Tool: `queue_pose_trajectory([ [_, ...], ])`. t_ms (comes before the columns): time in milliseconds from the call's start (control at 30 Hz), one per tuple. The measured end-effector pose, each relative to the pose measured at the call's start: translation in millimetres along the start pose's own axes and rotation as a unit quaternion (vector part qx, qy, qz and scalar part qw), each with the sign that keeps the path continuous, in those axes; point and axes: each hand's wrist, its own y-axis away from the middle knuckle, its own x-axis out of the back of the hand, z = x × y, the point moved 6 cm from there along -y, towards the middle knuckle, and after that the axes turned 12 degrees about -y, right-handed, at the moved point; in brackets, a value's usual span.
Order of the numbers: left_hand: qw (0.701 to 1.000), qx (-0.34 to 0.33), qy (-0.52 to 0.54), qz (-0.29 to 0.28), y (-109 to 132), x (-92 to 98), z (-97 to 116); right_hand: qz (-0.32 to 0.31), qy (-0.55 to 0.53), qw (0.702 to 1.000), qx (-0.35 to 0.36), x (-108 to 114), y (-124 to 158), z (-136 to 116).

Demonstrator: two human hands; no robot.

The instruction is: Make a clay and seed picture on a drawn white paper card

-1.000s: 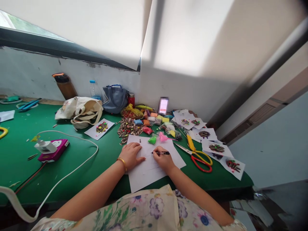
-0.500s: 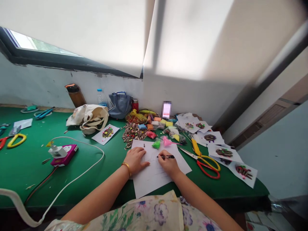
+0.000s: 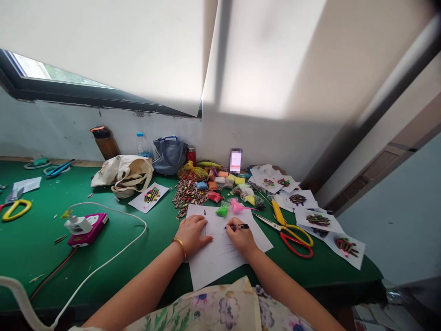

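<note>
A white sheet of paper (image 3: pixel 220 255) lies on the green table (image 3: pixel 41 257) in front of me. My left hand (image 3: pixel 193 233), with a gold bangle on its wrist, rests flat on the sheet's left side, fingers spread. My right hand (image 3: pixel 240 236) is closed round a dark pen (image 3: pixel 237 226) whose tip touches the paper. Faint pen lines show between the two hands.
Beyond the sheet lie a pile of sunflower seeds (image 3: pixel 187 196), small bags of coloured clay (image 3: pixel 227 207) and red and yellow scissors (image 3: pixel 289 232). Finished seed pictures (image 3: pixel 317 219) spread to the right. A pink device (image 3: pixel 87 228) with a white cable lies left; bags (image 3: pixel 126 172) stand by the wall.
The view has shifted a little, showing more of the window at upper left. Both hands stay on the paper; the pen has hardly moved.
</note>
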Motion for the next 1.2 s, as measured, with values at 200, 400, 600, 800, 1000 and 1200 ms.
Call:
queue_pose_trajectory([
  [200, 1.0, 0.001, -0.001, -0.002, -1, -0.1, 0, 0.037, -0.003, 0.999, -0.013, 12, -4, 5],
  [400, 1.0, -0.003, 0.0, -0.002, -1, -0.3, 0, -0.008, 0.009, 1.0, -0.022, 13, -3, -2],
  [600, 1.0, 0.002, 0.002, -0.003, -1, -0.3, 0, -0.017, 0.014, 1.0, -0.021, 10, -2, -2],
  [800, 1.0, 0.009, 0.004, -0.014, -1, -0.4, 1, 0.034, 0.009, 0.999, -0.008, 16, -4, 3],
  [1000, 1.0, 0.009, 0.013, -0.014, -1, 2.0, 2, 0.02, 0.018, 1.0, -0.015, 14, -3, 1],
  [1200, 1.0, 0.012, 0.013, -0.017, 0, 2.6, 2, 0.058, 0.008, 0.998, -0.014, 21, -6, 11],
])
